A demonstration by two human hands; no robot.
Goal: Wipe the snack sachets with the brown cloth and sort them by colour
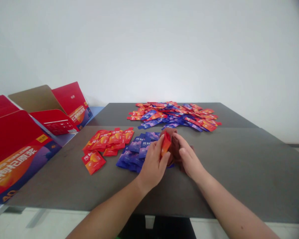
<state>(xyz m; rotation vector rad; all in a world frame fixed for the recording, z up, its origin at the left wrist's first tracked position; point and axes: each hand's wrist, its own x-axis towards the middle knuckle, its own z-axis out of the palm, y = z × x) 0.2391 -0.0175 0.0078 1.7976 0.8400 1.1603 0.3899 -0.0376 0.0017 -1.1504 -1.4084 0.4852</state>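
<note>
My left hand (153,162) is closed around a red-orange sachet (165,144), held upright over the table. Pressed against the sachet's right side is a brown cloth (174,149), which my right hand (189,156) grips; part of it hangs behind the fingers. Just left of and beneath my left hand lies a pile of blue-purple sachets (133,154), partly hidden by that hand. Farther left, a group of red-orange sachets (109,141) lies overlapped, with one sachet (93,161) at its near edge.
A large mixed heap of red and blue sachets (174,114) spreads over the far part of the dark grey table (239,172). Two open red cartons stand at the left, the nearer carton (17,149) large and the farther carton (62,113) behind it. A pale wall (149,49) rises beyond.
</note>
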